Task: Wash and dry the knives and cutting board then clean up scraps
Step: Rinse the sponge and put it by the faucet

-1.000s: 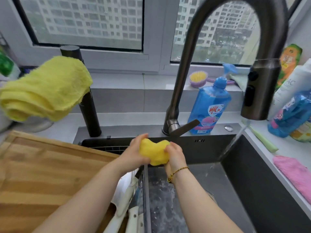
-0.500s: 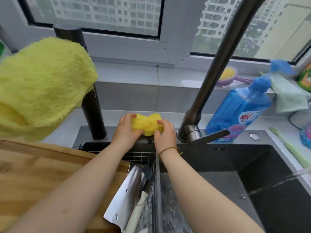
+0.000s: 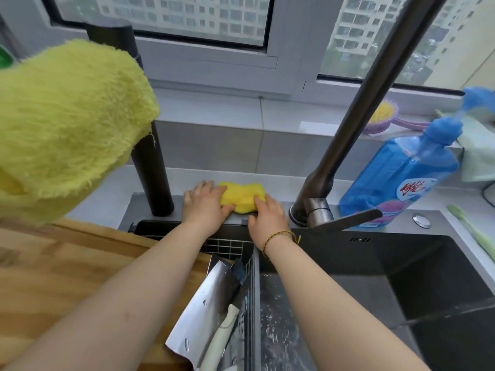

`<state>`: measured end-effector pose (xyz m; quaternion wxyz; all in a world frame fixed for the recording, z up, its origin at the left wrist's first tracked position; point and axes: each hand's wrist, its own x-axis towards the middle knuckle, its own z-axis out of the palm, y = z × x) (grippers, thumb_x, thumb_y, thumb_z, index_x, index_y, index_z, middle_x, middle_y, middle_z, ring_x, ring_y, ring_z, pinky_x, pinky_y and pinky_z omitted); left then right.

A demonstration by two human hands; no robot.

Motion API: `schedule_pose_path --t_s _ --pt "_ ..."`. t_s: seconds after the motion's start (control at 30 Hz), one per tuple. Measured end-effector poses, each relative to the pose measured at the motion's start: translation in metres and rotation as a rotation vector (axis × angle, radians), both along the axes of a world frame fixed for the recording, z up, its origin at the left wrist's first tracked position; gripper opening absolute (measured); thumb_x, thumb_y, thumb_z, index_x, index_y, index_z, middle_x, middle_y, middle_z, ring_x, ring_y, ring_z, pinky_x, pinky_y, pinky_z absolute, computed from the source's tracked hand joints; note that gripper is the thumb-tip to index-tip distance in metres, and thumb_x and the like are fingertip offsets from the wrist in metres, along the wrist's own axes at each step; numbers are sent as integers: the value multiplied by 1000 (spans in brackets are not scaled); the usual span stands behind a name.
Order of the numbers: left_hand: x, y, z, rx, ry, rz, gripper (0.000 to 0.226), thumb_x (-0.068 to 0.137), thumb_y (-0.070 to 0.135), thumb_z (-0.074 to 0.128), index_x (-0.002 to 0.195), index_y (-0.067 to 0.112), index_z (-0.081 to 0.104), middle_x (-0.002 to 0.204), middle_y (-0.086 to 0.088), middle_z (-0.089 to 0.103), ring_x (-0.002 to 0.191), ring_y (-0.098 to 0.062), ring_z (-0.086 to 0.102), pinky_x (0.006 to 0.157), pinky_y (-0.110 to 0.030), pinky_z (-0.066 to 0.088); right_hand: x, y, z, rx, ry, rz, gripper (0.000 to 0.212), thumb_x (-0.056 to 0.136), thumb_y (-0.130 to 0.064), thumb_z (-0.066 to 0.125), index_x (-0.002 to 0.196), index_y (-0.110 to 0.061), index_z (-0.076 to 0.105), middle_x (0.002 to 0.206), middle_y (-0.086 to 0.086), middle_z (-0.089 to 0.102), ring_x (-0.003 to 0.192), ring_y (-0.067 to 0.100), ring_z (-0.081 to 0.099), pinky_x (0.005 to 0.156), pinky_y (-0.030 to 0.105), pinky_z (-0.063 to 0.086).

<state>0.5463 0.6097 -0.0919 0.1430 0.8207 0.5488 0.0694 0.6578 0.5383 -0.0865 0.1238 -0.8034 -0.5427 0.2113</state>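
Note:
On the sink's back ledge lies a yellow sponge (image 3: pixel 242 196). My left hand (image 3: pixel 206 206) holds its left end and my right hand (image 3: pixel 267 216) holds its right end, pressing it down on the ledge. Below my arms, a steel cleaver (image 3: pixel 203 311) and a white-handled knife (image 3: pixel 225 330) lean in a wire rack (image 3: pixel 227 247) at the sink's left edge. The wooden cutting board (image 3: pixel 67 277) lies at the left, partly under my left arm.
A fluffy yellow towel (image 3: pixel 67 124) hangs over a black post (image 3: pixel 150 167) at the left. The dark faucet (image 3: pixel 361 116) rises to the right of my hands, with a blue detergent bottle (image 3: pixel 396 178) beyond it. The dark sink basin (image 3: pixel 388 290) is wet.
Both hands carried the sponge from above the sink basin back to the ledge behind it and set it down. The view shifted left, and the faucet head and running water left the frame.

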Motion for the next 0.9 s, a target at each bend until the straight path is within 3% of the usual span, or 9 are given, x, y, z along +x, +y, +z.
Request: schedule_pose_path --t_s 0.07,0.17,0.4,0.53,0.67,0.77,0.9 --pt "-3 -3 0 -28 -19 0 63 93 41 45 147 23 17 156 -5 11 143 -23 9 114 -37 7 -1 -4 0 16 36 -17 55 96 -19 36 146 -20 14 156 5 0 143 23 0 116 34 7" --pt "-11 -11 3 -26 -113 21 67 92 36 48 147 22 14 156 -6 10 142 -23 11 115 -36 6 -3 -11 1 52 70 -20 61 94 -16 40 147 -21 10 156 4 -1 143 22 0 115 33 9" --pt "-51 -45 18 -8 -206 10 46 93 27 49 138 20 41 150 -1 29 139 -17 23 113 -27 12 -10 -36 18 128 172 -50 57 93 -12 41 145 -18 18 154 3 12 142 18 10 114 26 10" --pt "-89 -74 32 23 -204 74 43 94 27 48 136 21 42 149 2 32 139 -15 23 112 -26 13 -29 -47 46 214 323 -54 49 92 -11 46 139 -14 34 144 7 33 130 21 35 106 25 27" --pt "-134 -104 46 94 -108 87 44 95 30 45 138 24 37 150 5 27 140 -11 20 113 -24 7 -68 -49 88 281 571 -15 42 92 -12 50 133 -10 42 134 9 46 106 17 49 88 21 38" --pt "-170 -130 49 96 -43 120 46 96 32 41 141 28 30 152 7 19 142 -10 11 115 -26 1 -100 -53 117 264 743 39 42 94 -20 48 134 -10 40 135 9 47 116 21 50 94 28 42" --pt "-201 -153 45 93 37 145 48 97 36 38 143 29 26 154 8 14 143 -14 7 116 -29 2 -135 -58 152 157 1192 -63 47 95 -34 43 131 -3 42 133 18 48 120 30 49 96 39 43"
